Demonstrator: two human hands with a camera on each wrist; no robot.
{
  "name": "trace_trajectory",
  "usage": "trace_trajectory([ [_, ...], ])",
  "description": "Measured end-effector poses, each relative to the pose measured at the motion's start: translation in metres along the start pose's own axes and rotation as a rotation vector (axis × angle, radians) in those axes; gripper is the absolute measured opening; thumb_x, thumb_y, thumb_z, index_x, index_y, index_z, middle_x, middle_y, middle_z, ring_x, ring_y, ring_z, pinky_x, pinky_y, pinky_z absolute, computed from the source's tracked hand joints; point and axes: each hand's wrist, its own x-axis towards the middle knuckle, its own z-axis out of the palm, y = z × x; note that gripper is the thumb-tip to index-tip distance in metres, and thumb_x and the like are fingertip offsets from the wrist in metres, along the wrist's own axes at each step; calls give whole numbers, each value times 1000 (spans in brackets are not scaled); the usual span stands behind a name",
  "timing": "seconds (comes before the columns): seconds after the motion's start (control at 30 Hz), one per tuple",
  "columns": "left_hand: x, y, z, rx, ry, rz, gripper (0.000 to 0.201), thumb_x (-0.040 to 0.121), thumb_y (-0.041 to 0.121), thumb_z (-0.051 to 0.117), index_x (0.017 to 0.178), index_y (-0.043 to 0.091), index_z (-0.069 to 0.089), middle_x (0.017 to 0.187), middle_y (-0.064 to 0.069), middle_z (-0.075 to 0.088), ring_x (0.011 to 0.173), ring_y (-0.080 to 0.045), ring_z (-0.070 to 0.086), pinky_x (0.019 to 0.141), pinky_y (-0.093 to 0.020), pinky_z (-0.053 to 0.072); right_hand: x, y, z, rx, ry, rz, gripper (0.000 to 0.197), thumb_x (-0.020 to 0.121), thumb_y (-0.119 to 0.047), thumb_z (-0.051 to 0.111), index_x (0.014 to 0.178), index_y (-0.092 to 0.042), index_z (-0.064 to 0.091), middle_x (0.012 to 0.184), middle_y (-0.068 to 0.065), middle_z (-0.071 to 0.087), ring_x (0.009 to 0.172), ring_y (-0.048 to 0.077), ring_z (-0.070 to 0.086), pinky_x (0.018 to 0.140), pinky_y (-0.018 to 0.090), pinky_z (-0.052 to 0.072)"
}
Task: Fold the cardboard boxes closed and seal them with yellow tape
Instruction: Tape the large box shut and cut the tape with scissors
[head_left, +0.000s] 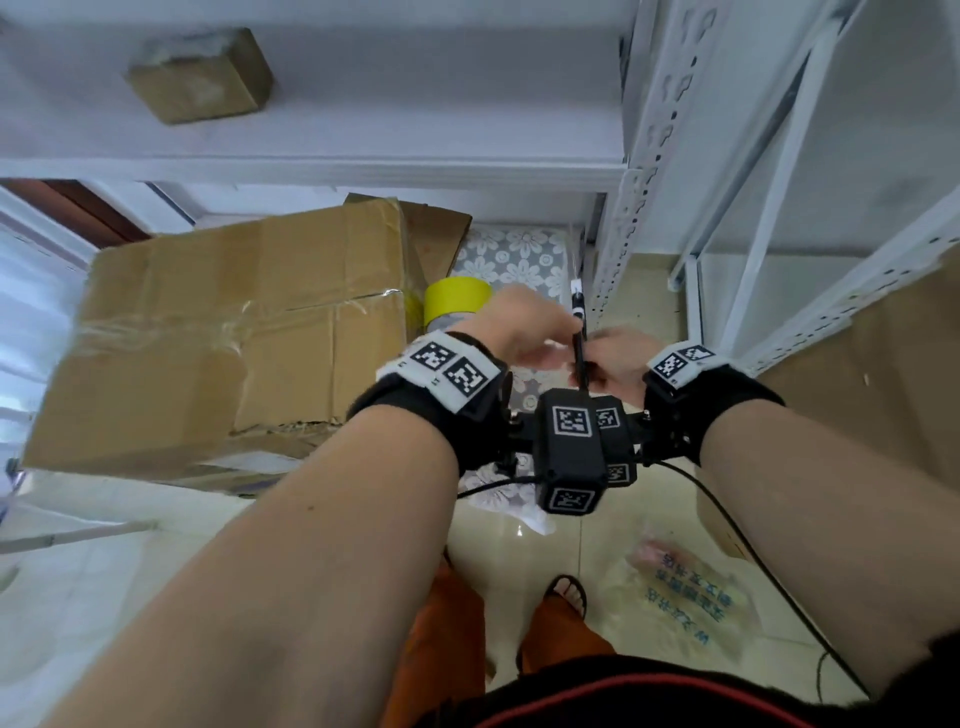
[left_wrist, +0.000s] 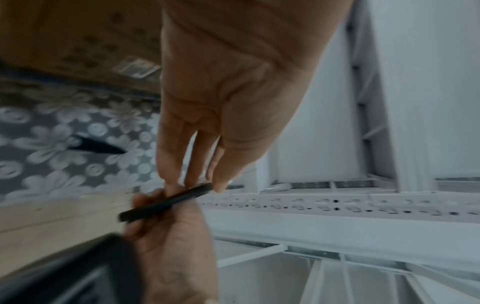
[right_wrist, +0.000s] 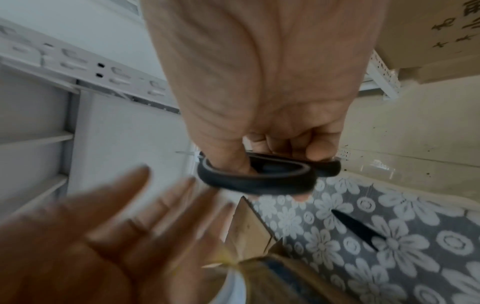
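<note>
R hand (right_wrist: 265, 98) grip curled thru black scissors (right_wrist: 259, 176) handles, L hand (right_wrist: 109, 236) grip open – blurred, blades mostly hidden, yellow tape (head_left: 457, 301) partly covered

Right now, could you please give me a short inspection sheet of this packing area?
Surface: glossy tiled floor, partly under a grey floral mat.
Job's things: large cardboard box lying tilted, old clear tape on it; yellow tape roll beside it.
Clutter: small box on a shelf; printed plastic bag on the floor.
Grippers: right hand grips black scissors; left hand open, fingertips at the scissors.
Cables: black cable trailing from the right wrist.
Surroundings: white metal shelving.
</note>
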Motion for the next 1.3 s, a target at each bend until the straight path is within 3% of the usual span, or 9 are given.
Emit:
trace_trajectory([
  [0.1, -12, 18, -27, 10, 121, 171, 13, 89, -3, 64, 83, 8, 65, 83, -10, 66, 68, -14, 61, 70, -25, 57, -14, -10, 11, 27, -104, -9, 49, 62, -49, 83, 80, -11, 57, 62, 7, 55, 54, 20, 46, 46, 27, 32],
  [0.17, -16, 22, -52, 138, 256, 280, 16, 87, -3, 64, 84, 13, 66, 82, -2, 65, 71, -11, 59, 73, -24, 54, -32, -21, 18, 54, -208, 5, 50, 71, -63, 68, 73, -17, 49, 58, 3, 48, 53, 19, 44, 50, 27, 29],
  [0.3, -21, 19, -100, 434, 429, 370, 24, 88, -1, 58, 92, 21, 66, 97, 2, 65, 90, -14, 61, 86, -26, 50, -51, -32, 24, 101, -300, 14, 54, 84, -66, 49, 70, -14, 43, 60, 5, 44, 51, 19, 43, 43, 23, 34],
  [0.43, -16, 10, -125, 667, 378, 303, 30, 89, 0, 58, 112, 16, 69, 122, -1, 62, 110, -22, 60, 87, -26, 46, -64, -37, 38, 159, -399, 17, 54, 87, -63, 47, 75, -11, 45, 59, 5, 46, 48, 19, 46, 42, 21, 42],
  [0.53, -11, -2, -128, 666, 334, 247, 32, 89, 0, 60, 116, 17, 67, 127, -3, 61, 116, -21, 57, 92, -25, 45, -71, -38, 50, 107, -487, 32, 58, 86, -66, 47, 75, -9, 47, 58, 6, 49, 48, 20, 48, 48, 25, 45],
  [0.67, -9, -6, -130, 667, 320, 274, 30, 92, 0, 56, 113, 16, 68, 129, -3, 60, 117, -19, 55, 91, -19, 40, -76, -36, 62, 66, -506, 88, 57, 82, -67, 53, 79, -11, 43, 57, 4, 50, 47, 18, 48, 50, 26, 44],
  [0.87, -8, -5, -137, 709, 293, 262, 33, 93, -2, 52, 112, 18, 69, 127, -4, 63, 115, -19, 58, 93, -19, 41, -84, -42, 69, -23, -532, 140, 58, 86, -66, 46, 75, -9, 44, 51, 5, 54, 43, 18, 51, 55, 29, 42],
  [1.03, -9, -1, -142, 675, 260, 253, 32, 95, -1, 49, 112, 17, 69, 122, -7, 65, 110, -30, 63, 89, -31, 50, -88, -50, 74, -31, -526, 179, 58, 86, -66, 47, 77, -9, 44, 53, 7, 54, 45, 20, 53, 54, 29, 46],
  [1.3, -4, 1, -147, 634, 240, 273, 27, 96, 3, 51, 112, 13, 69, 116, -10, 69, 105, -26, 65, 92, -37, 53, -94, -50, 67, -32, -551, 208, 59, 88, -65, 45, 77, -7, 49, 53, 6, 57, 46, 19, 55, 50, 25, 48],
])
